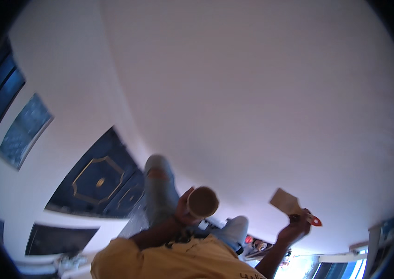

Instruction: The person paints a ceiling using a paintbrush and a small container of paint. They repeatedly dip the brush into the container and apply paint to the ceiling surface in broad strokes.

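Note:
Low in the middle of the head view, my left hand (184, 209) grips a round cup (202, 201) with a tan-brown circular face; I cannot tell whether that is its contents or its base. To the right, my right hand (295, 228) is closed on a wide flat paintbrush (284, 201) with a red-orange handle end. The brush's broad tan head points up and left against the pale wall or ceiling (262, 93), and I cannot tell if it touches it. My legs in light jeans (160, 188) show behind the cup, above my yellow shirt.
On the left are a dark blue panelled door (98, 182) with gold trim, a bluish pane (22, 130), a dark window-like opening (2, 93) and a black panel (59, 238). Small cluttered items (257, 244) and a bright window (341, 267) show at the lower right.

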Tool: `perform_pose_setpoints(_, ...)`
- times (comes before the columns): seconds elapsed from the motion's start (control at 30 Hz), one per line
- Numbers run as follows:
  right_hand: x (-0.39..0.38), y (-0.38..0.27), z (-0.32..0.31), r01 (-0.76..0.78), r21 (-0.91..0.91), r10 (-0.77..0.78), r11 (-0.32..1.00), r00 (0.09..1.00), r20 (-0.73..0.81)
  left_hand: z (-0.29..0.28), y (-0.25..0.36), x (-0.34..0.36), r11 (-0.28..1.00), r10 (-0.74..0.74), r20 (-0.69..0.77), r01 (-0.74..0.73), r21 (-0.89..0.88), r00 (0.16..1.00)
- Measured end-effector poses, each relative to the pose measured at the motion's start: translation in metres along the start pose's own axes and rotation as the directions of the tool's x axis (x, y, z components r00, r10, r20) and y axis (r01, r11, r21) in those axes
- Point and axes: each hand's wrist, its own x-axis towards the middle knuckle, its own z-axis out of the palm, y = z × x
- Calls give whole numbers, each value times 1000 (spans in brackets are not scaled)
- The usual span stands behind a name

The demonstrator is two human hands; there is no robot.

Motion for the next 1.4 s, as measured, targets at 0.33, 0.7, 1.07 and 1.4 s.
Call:
perform_pose_setpoints(0.33, 5, 28, -52, 5, -84, 13, 996, 978, 207, -8, -44, -21, 988, 23, -19, -26, -151, 1000)
perform_pose_setpoints(0.7, -50, 85, 24, 507, -328, -7, 797, 551, 835, 1, -38, -22, 981, 84, -41, -90, -171, 996)
perform_pose_setpoints(1.07, -88, 171, 46, 175, -401, 303, 899, 412, 859, -3, -13, -24, 976, 219, -30, -219, -17, 975)
perform_pose_setpoints(1.4, -99, 169, 55, 279, -498, 384, 821, 376, 843, 4, 7, 0, 976, 203, -100, -210, -61, 974)
